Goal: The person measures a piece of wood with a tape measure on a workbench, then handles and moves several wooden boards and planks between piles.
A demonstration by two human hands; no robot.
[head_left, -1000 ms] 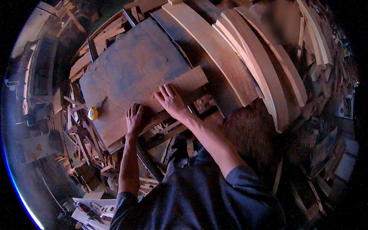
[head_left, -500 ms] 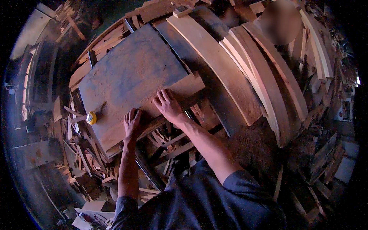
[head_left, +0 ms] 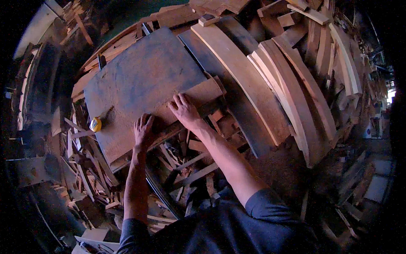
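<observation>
A wooden plank (head_left: 195,94), dusted with sawdust, lies along the near edge of a dark flat table (head_left: 139,63). My left hand (head_left: 143,130) rests over the plank left of its middle, fingers bent down onto it. Further right my right hand (head_left: 186,111) holds the same plank, fingers slightly spread across its upper face. The thumbs and the undersides of both hands are hard to make out. A small yellow and white round object (head_left: 96,124) is at the table's left edge, beyond my left hand.
Long curved boards (head_left: 241,80) lie to the right, with more thick curved timbers (head_left: 292,97) beside them. Scrap wood (head_left: 86,165) is heaped left of the table. Offcuts (head_left: 198,163) lie below its near edge, by a dark metal bar (head_left: 163,194).
The view has shifted slightly. Both hands stay on the plank in nearly the same spots. A blurred patch at the upper right is gone, and stacked wood shows there.
</observation>
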